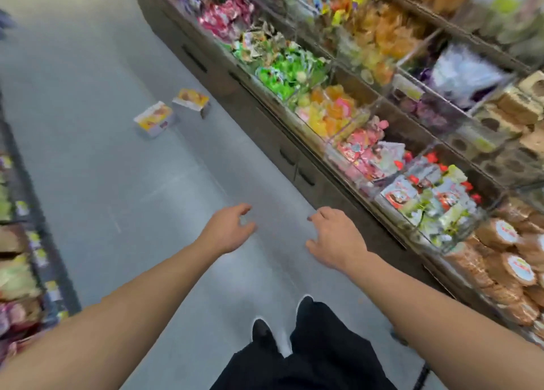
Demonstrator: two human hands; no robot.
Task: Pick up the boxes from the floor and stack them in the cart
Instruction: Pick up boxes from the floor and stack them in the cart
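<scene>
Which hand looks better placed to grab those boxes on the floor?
Left, probably. The two boxes lie ahead and to the left, more in line with the left hand than the right hand. Both hands are free.

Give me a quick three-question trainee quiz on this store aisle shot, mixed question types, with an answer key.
1. True or false: the left hand holds a box.
2. How many boxes lie on the floor: the nearer box and the farther box? A) one B) two C) four
3. Fill in: the candy bins are on the person's ____ side.

Key: 1 false, both it and the right hand are empty. 2 B. 3 right.
</scene>
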